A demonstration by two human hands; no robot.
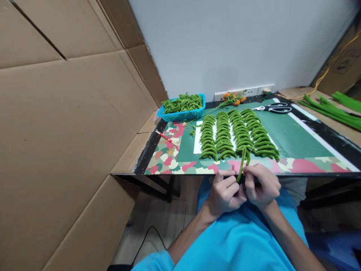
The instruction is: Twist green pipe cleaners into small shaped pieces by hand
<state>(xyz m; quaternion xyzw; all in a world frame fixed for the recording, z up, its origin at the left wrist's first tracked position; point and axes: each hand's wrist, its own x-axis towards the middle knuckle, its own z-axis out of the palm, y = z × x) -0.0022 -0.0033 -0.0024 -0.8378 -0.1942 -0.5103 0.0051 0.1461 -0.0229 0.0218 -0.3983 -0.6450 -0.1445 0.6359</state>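
A bent green pipe cleaner [241, 167] stands up between my two hands at the table's front edge. My left hand [227, 191] is closed with its fingertips around the lower end. Thumb and forefinger of my right hand [262, 184] pinch the same piece from the other side; the exact grip point is partly hidden by the fingers. Just beyond my hands, curved green pipe cleaner pieces [222, 131] lie in several neat columns on a white sheet [197, 141].
A blue basket [180, 116] heaped with green pieces stands at the back left. Near the wall lie an orange-flowered stem [235, 98] and scissors [278, 108]. Long green pipe cleaners [332, 114] lie at the right. A red-and-white strip [167, 138] rests at the left. Cardboard [70, 124] walls the left side.
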